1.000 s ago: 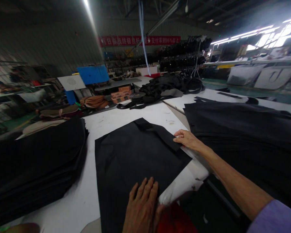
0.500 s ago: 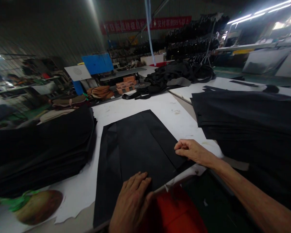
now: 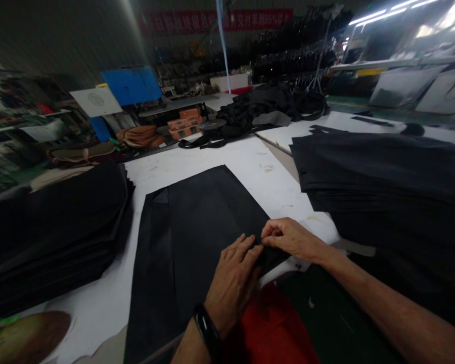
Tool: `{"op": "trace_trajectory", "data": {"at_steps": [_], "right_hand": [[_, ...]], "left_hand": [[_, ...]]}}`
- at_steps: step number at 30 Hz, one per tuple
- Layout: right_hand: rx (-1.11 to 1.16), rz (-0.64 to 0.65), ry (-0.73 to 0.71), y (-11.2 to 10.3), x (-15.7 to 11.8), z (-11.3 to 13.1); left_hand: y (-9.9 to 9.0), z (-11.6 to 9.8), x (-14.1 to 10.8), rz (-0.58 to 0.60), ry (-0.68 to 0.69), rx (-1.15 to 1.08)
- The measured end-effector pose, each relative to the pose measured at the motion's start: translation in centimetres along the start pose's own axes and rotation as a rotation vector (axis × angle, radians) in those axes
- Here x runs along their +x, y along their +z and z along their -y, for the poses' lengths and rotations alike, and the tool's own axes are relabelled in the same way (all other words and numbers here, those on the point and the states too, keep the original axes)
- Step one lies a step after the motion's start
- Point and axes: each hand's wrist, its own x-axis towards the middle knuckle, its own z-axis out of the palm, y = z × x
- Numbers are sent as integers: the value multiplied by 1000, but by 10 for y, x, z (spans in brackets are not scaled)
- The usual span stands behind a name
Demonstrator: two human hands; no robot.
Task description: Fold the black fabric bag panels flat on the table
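Note:
A black fabric panel (image 3: 197, 217) lies on the white-covered table (image 3: 212, 151), with a folded strip along its left side. My left hand (image 3: 235, 278), a black band on its wrist, rests flat on the panel's lower right part with its fingers stretched out. Just to the right, my right hand (image 3: 288, 238) pinches the panel's right edge between thumb and forefinger. The fingertips of both hands are close together.
Stacks of black fabric lie at the left (image 3: 56, 227) and the right (image 3: 382, 177). A round brownish object (image 3: 34, 336) with green material sits at the lower left. Behind are a black strap pile (image 3: 265, 108), orange-brown boxes (image 3: 184, 124) and a brown bundle (image 3: 140, 136).
My left hand has moved up and right across the panel, towards my right hand. The right-side flap line seen earlier no longer shows. The view has shifted slightly.

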Motion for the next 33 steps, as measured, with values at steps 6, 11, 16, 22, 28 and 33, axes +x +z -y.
{"op": "trace_trajectory", "data": {"at_steps": [6,11,16,22,28,33], "right_hand": [[2,-3,-44,-15,-9,1],[-28,-211,-97,-26,-23,-21],[-14,-298,-133,-27,-33,-37],[-221,-196,-346,-20,-36,-27],[-410,-156,-416,-15,-37,-33],[-481,-160,-384,-14,-36,-34]], "left_hand": [[4,0,-2,113,-12,86],[7,0,-4,140,-21,124],[9,2,-5,114,-19,142],[11,0,-3,103,-23,173],[15,0,-3,89,-21,184],[14,1,-4,73,-16,148]]}}
